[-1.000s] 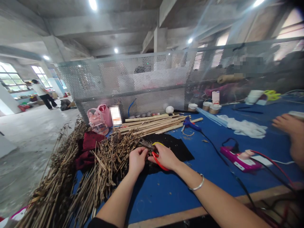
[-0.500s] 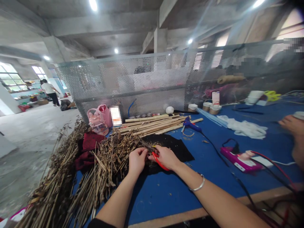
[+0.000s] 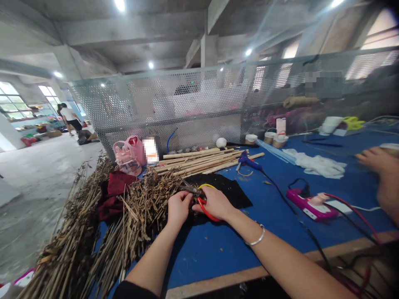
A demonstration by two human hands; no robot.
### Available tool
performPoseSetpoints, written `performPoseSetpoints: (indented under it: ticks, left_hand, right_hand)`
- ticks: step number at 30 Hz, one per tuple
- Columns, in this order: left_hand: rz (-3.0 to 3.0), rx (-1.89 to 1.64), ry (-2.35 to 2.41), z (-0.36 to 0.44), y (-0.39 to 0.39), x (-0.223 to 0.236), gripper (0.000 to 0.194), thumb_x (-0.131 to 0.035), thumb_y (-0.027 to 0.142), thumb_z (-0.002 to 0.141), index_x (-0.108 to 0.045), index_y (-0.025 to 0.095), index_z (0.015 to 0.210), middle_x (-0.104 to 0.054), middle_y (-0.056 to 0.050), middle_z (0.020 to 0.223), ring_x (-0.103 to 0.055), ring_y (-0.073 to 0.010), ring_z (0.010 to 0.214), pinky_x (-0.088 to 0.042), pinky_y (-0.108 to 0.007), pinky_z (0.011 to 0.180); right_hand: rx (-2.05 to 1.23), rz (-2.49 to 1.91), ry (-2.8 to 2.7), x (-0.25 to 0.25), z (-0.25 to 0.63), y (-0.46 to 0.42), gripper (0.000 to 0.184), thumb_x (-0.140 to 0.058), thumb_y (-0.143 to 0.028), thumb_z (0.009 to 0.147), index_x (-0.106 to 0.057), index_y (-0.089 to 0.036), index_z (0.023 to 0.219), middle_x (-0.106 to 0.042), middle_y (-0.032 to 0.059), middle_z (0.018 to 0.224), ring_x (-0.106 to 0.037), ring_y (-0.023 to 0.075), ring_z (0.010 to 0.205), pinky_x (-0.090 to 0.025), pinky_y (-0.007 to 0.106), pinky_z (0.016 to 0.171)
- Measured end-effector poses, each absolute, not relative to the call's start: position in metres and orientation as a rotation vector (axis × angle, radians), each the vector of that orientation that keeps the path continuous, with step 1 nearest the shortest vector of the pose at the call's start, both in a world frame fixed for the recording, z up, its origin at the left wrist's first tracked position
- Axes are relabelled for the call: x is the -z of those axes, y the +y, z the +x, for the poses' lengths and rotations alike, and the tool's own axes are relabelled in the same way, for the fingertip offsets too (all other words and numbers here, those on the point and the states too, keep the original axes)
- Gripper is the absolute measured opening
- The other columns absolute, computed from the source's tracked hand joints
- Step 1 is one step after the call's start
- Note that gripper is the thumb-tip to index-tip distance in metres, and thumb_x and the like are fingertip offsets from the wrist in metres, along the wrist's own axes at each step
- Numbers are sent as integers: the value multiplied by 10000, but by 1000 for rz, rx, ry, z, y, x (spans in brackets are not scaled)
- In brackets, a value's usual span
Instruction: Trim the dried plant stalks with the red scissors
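Note:
My right hand (image 3: 215, 202) is wrapped round the handles of scissors (image 3: 190, 189), one loop red and the other yellow. Their blades point up and left, spread apart. Close beside them, the fingertips of my left hand (image 3: 178, 208) are pinched together; whatever they hold is too small to make out. Dried plant stems (image 3: 146, 199) with brown, curled tops lie heaped against my left hand. Under and behind both hands spreads a black cloth (image 3: 235, 193) on the blue tabletop (image 3: 218, 261).
Peeled sticks (image 3: 202, 162) lie behind the cloth. A blue glue gun (image 3: 249, 161), its cord, a magenta power strip (image 3: 311, 205) and white gloves (image 3: 321, 164) are to the right. Another person's hand (image 3: 374, 160) is at far right. More stems (image 3: 68, 232) lean at left.
The scissors' blades have spread apart, and the yellow loop shows more above my right hand. My left hand stays pinched in nearly the same place. The whole view has shifted slightly.

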State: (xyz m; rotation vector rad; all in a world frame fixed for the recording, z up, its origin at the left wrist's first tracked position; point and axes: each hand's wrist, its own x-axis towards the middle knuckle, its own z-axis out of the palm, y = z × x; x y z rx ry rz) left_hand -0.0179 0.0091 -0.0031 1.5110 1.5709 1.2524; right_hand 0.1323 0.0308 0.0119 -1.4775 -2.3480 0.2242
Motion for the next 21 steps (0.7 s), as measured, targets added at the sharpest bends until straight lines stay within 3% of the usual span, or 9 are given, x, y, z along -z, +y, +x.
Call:
performPoseSetpoints:
  ticks: [8, 21]
  left_hand:
    - [1477, -1236, 1605, -21, 12, 6, 256, -492, 323, 748, -667, 135, 743, -624, -27, 600, -513, -114, 517, -376, -221, 513]
    - [1447, -1249, 1591, -19, 11, 5, 246, -493, 315, 742, -650, 135, 687, -608, -24, 572, -502, -114, 498, -371, -219, 489]
  right_hand:
    - [-292, -1590, -2382, -11, 134, 35, 454, -526, -638, 663, -523, -206, 801, -622, 26, 745, -599, 190, 711, -329, 240, 541]
    - [-277, -1467, -2359, -9, 133, 33, 492, -615, -592, 610, -509, -180, 857, -586, 57, 846, -557, 187, 771, -321, 251, 591]
